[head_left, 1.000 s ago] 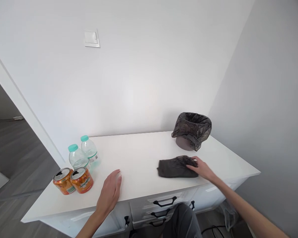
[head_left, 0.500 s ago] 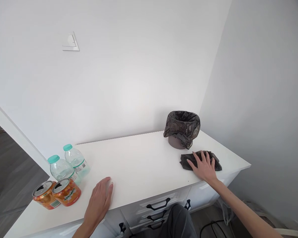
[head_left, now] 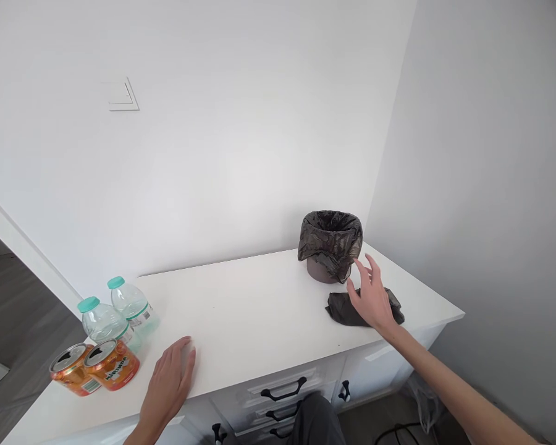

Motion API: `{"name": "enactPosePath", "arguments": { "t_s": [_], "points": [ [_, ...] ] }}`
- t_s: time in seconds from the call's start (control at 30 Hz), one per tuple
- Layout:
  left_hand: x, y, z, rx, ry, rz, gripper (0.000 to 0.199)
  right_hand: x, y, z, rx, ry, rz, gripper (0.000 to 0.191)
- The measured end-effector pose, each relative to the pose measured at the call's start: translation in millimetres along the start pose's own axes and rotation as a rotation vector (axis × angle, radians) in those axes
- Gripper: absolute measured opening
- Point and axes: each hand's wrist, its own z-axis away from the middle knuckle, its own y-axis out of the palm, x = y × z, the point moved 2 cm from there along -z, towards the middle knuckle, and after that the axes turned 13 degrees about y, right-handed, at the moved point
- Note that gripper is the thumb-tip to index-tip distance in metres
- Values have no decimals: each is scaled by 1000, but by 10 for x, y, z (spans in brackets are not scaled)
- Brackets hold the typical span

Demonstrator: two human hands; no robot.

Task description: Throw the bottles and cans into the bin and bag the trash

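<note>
My left hand lies flat near the front edge of the white cabinet top, fingers out, holding nothing. Left of it stand two orange Mirinda cans, both opened. Just behind the cans are two clear plastic bottles with turquoise caps. On the right, my right hand is raised over a folded black plastic bag, its fingers apart and empty. The hand partly covers that bag. Close behind it stands a small brown bin lined with a black bag folded over its rim.
The wall with a light switch rises behind the cabinet top, and another wall stands on the right. Drawers with black handles are below the front edge, by my knee. A cable lies on the floor.
My right hand has lifted off the folded black bag and moved up toward the lined bin. My left hand stays resting on the cabinet top. The view has shifted slightly.
</note>
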Motion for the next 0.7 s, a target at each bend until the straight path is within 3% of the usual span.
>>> {"name": "enactPosePath", "arguments": {
  "t_s": [0.1, 0.17, 0.4, 0.53, 0.7],
  "points": [
    [1, -9, -5, -1, 8, -19, 44, 320, -249, -397, 20, -100, -71, 60],
    [-3, -19, -5, 2, 22, -28, 43, 463, -291, -640, 51, -145, -54, 61],
    [-12, -33, 63, 20, 54, -14, 38, 580, 32, -1156, 178, -110, 82, 50],
    [1, -23, 116, -6, 85, 0, 35, 741, 132, -1115, 180, -30, 51, 44],
    [25, -14, 185, -31, 109, 9, 33, 1234, 130, -677, 251, -92, -64, 39]
  ]
}}
